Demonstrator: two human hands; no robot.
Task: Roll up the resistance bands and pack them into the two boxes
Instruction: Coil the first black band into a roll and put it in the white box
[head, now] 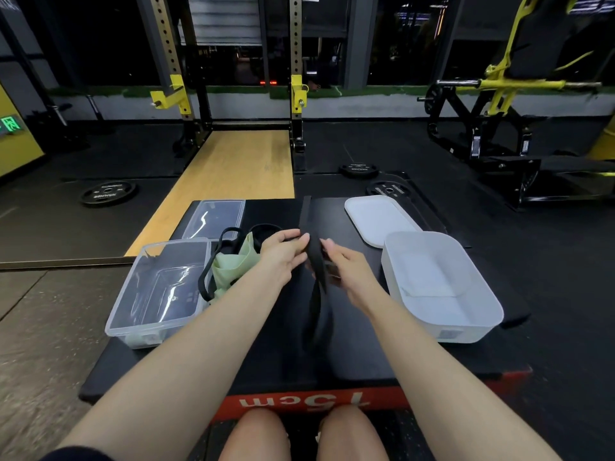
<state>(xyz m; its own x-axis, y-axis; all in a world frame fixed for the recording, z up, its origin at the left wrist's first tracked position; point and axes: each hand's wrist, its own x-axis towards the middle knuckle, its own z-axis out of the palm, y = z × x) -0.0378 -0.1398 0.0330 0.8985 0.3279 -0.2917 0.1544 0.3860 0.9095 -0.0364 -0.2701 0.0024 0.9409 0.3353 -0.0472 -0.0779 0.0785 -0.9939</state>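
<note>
Fingers (304, 239) pinch band (316, 261), gym platform (349, 344).

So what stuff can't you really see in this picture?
- Head view: the black band blends into the dark mat, so its far end is unclear.
- The left hand and right hand cover the part they hold.
- The green band and black loops overlap; their count is unclear.
- The clear box glares, blurring its floor.
</note>
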